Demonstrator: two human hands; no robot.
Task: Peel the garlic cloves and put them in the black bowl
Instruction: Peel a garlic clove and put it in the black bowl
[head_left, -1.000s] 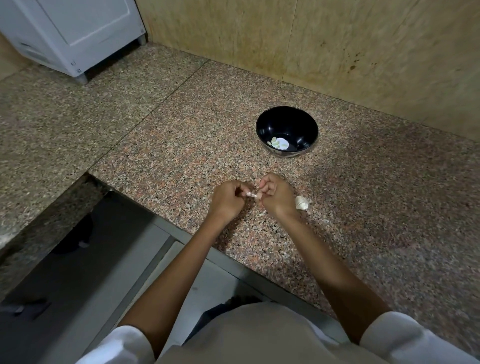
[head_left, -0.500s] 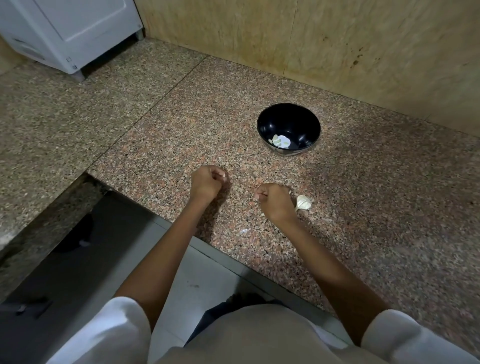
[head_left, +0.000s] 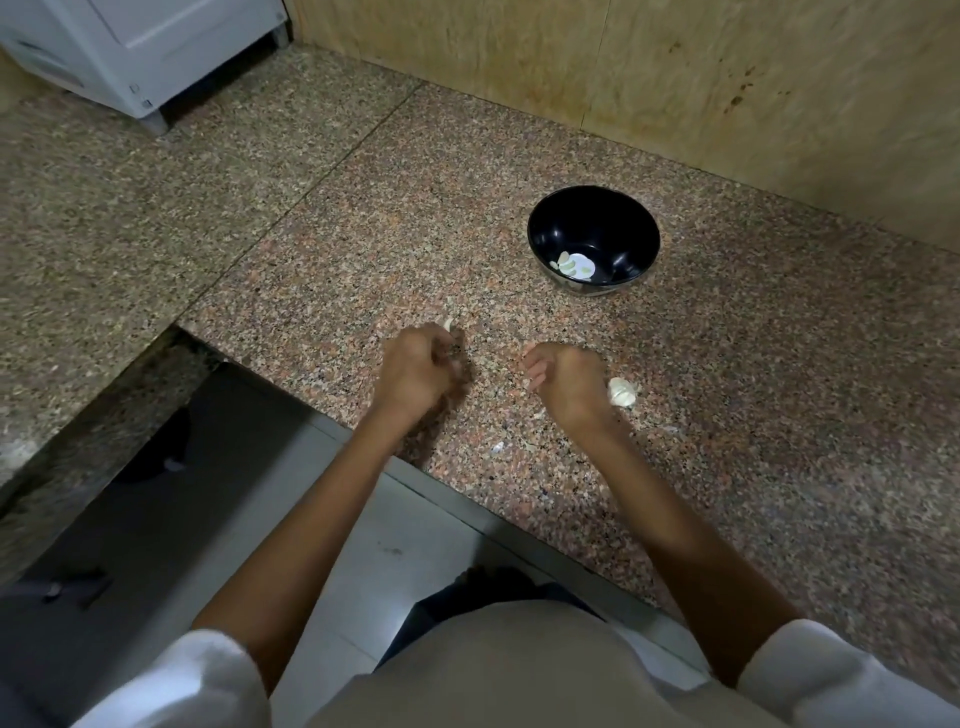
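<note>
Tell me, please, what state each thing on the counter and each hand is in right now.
Black bowl: upright, a few peeled cloves inside.
Left hand: pinching a white clove.
Right hand: fingers curled, contents hidden.
Garlic piece: unpeeled, lying beside right hand.

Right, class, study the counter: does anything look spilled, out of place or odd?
Only a small mess: pale flakes of garlic skin lie scattered on the granite counter near its front edge. The black bowl stands upright with peeled cloves inside.
</note>
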